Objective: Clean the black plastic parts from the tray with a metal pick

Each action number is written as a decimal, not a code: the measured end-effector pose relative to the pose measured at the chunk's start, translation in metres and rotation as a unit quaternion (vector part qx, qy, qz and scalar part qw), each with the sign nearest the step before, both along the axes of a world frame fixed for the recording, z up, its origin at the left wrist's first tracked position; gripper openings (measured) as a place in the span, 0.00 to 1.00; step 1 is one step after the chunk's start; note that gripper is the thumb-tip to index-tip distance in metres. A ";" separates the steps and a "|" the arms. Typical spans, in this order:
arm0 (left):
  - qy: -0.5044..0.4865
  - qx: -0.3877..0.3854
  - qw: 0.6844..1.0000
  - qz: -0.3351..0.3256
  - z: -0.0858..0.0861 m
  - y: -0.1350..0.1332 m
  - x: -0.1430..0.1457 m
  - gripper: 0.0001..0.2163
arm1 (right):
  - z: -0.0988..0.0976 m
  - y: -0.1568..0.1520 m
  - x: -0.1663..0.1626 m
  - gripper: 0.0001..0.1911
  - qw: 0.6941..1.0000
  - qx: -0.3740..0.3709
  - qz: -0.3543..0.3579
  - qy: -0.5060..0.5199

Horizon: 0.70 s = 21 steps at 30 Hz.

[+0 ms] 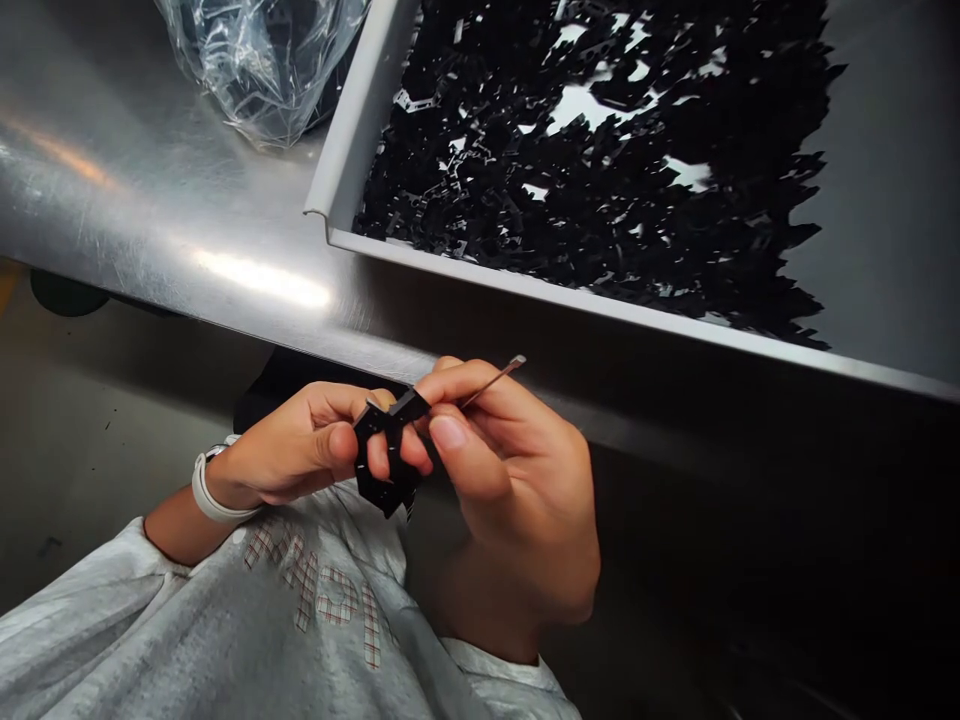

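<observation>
The small black part (385, 488) sits in front of the person, held up near the edge of the worktop (150, 215), within the fingers of the left hand (296, 445). Those fingers are closed on it: the thumb presses at its left edge, while other fingertips come round behind and show through the openings in its outline. Its lower, pointed end sticks out below the fingertips. The right hand (517, 480) has its fingers pinched on a thin metal tool (491, 384), which runs out between thumb and index finger, its flattened tip slanting up and away from the part. The right index fingertip meets the part's upper arm, and the right thumb tip lies just beside it. Beyond the hands, a white tray (517, 284) on the worktop holds many black pieces (600, 190), near a clear plastic bag (262, 70).
</observation>
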<state>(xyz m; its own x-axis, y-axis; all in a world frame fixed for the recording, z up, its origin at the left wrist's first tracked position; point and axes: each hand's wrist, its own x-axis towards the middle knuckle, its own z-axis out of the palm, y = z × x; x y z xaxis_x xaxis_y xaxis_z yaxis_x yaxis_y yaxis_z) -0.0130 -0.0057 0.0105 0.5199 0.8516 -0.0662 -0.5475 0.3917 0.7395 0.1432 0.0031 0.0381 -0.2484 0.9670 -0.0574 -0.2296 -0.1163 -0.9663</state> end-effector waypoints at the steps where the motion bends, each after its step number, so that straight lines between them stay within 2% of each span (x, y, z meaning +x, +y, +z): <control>1: 0.001 0.000 1.000 -0.003 0.000 0.000 0.000 0.22 | 0.000 0.000 0.000 0.06 1.000 -0.004 0.000 0.007; 4: -0.005 -0.008 1.000 -0.012 0.000 -0.001 0.001 0.22 | 0.001 0.000 -0.001 0.09 1.000 -0.017 0.011 0.020; 10: -0.021 0.000 1.000 -0.016 -0.003 -0.003 0.000 0.22 | 0.000 -0.003 0.001 0.07 0.998 -0.016 0.037 0.055; 15: -0.022 0.000 1.000 -0.022 -0.004 -0.003 0.001 0.22 | 0.001 -0.003 -0.001 0.14 0.999 -0.034 0.021 0.035; 18: -0.027 -0.006 0.999 -0.017 -0.003 -0.003 0.001 0.22 | 0.002 -0.002 -0.001 0.15 0.998 -0.041 0.030 0.036; 21: -0.033 -0.031 0.998 -0.042 -0.001 -0.003 0.000 0.22 | 0.001 -0.001 0.000 0.14 0.998 -0.051 0.036 0.033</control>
